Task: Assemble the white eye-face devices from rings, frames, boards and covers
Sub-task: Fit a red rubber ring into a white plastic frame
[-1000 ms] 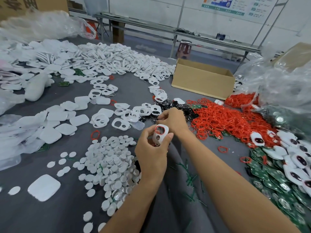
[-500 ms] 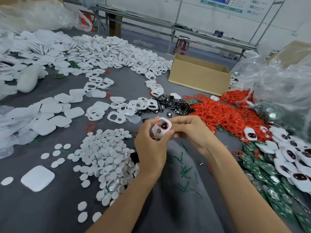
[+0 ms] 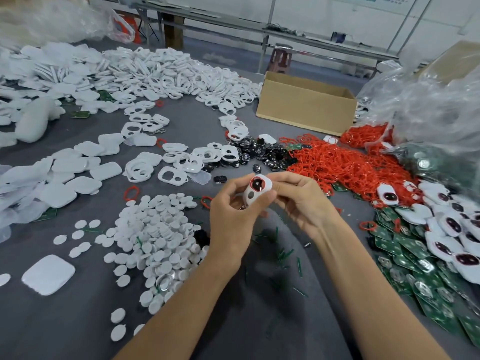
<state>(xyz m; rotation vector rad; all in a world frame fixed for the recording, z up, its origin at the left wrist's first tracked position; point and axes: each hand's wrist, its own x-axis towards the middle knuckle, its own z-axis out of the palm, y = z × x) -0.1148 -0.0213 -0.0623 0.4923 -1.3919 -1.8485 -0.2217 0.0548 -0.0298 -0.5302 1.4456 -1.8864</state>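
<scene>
The white frame (image 3: 253,196), with a red ring (image 3: 257,183) seated in its upper opening, is held above the centre of the worktop (image 3: 78,320). The left hand (image 3: 233,216) and right hand (image 3: 298,201) both grip it, fingers curled round its edges. Loose red rings (image 3: 350,165) lie to the right, white discs (image 3: 161,229) to the near left.

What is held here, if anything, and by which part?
One white frame. The left hand grips its lower part; the right hand pinches its upper right edge.
</scene>
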